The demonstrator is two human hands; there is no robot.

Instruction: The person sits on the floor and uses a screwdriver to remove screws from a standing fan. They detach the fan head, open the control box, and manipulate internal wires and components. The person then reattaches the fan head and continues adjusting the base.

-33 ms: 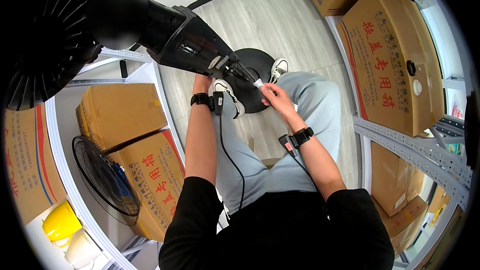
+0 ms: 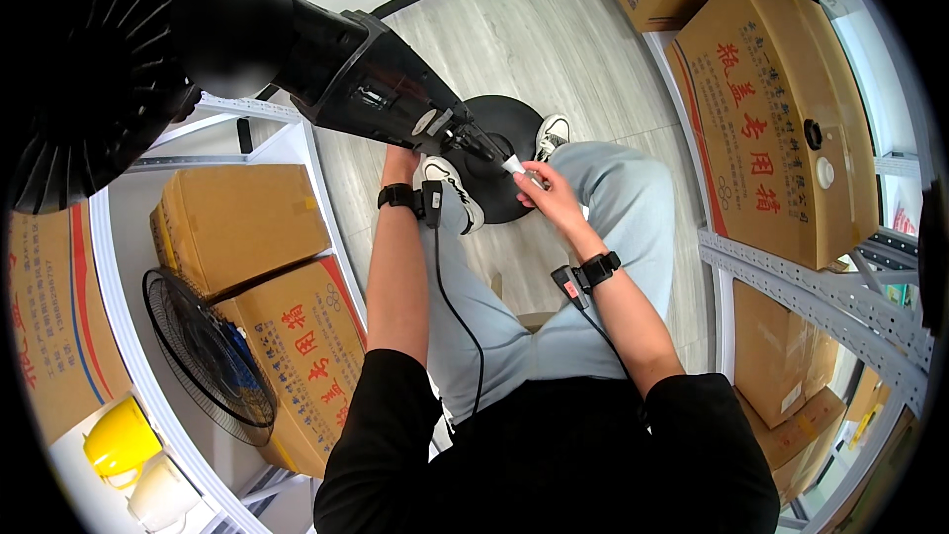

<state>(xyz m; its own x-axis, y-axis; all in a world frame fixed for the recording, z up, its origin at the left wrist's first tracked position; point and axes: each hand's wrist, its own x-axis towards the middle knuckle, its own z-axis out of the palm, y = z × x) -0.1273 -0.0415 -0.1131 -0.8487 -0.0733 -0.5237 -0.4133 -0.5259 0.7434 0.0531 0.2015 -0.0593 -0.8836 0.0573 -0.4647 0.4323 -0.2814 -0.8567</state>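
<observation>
One slim hand tool with a white section [image 2: 511,165] lies at one o'clock from the middle of the view — pinched between the thumb and fingers of the bare right hand [image 2: 554,200]. It points up toward the lower end of a tapering black plastic fan housing [image 2: 381,79]; I cannot tell whether its tip touches. The bare left hand [image 2: 401,162], between ten and eleven o'clock, is mostly hidden behind that housing, so how its fingers stand cannot be told. A black bladed fan head [image 2: 89,89] fills ten o'clock, dark and partly cut off. Below the housing, at twelve, a round black base [image 2: 509,117] rests on the grey wood-grain floor [image 2: 494,35]. A black wire fan grille [image 2: 203,351] leans by a brown cardboard carton [image 2: 316,356] at eight o'clock — another, larger brown carton [image 2: 781,129] stands at two.
</observation>
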